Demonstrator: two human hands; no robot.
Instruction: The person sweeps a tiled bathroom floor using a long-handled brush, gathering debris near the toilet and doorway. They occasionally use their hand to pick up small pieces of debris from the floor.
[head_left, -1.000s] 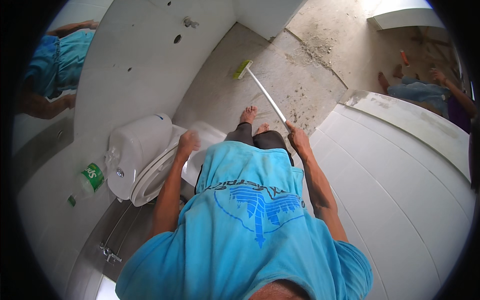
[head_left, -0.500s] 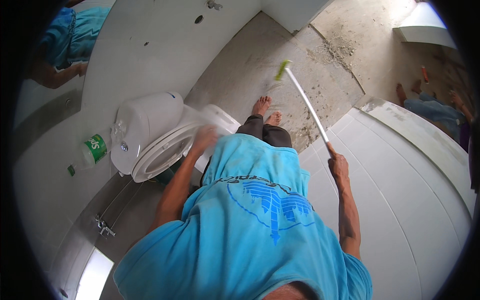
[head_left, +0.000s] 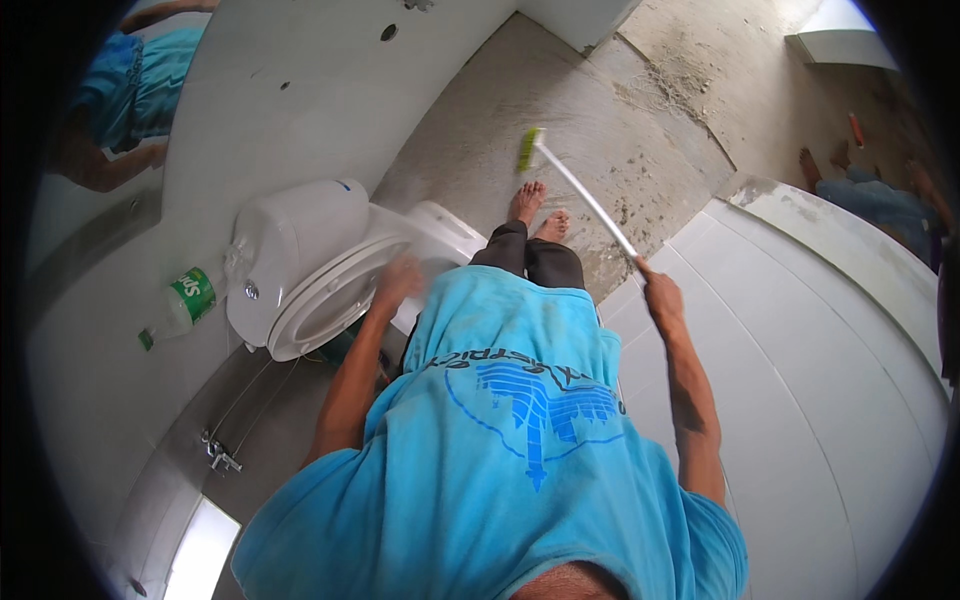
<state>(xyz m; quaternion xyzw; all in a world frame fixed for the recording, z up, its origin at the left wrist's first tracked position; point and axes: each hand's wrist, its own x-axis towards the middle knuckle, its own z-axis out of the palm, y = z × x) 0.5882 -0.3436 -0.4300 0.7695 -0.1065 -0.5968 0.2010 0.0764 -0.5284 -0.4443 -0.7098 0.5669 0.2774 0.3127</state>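
My right hand (head_left: 661,294) is wrapped round the end of a long white handle (head_left: 588,197). At its far end, a floor brush head (head_left: 528,149) with yellow-green bristles touches the grey floor just beyond my bare feet (head_left: 527,203). My left hand (head_left: 400,278) is beside the open white toilet (head_left: 310,312), near its raised seat. Motion smears its fingers, so neither their pose nor anything in them can be made out. A blurred whitish streak (head_left: 425,235) shows just beyond that hand; what it is stays unclear.
A clear plastic bottle (head_left: 180,303) with green label and cap lies left of the toilet tank (head_left: 300,225). Dirt and debris (head_left: 668,85) are scattered on the rough floor. White tiles and a raised ledge (head_left: 800,215) run along the right. Another person (head_left: 865,205) is at the far right.
The brush head has moved left and slightly nearer my feet, and my right hand has shifted left and forward with the handle. My left hand has moved slightly left.
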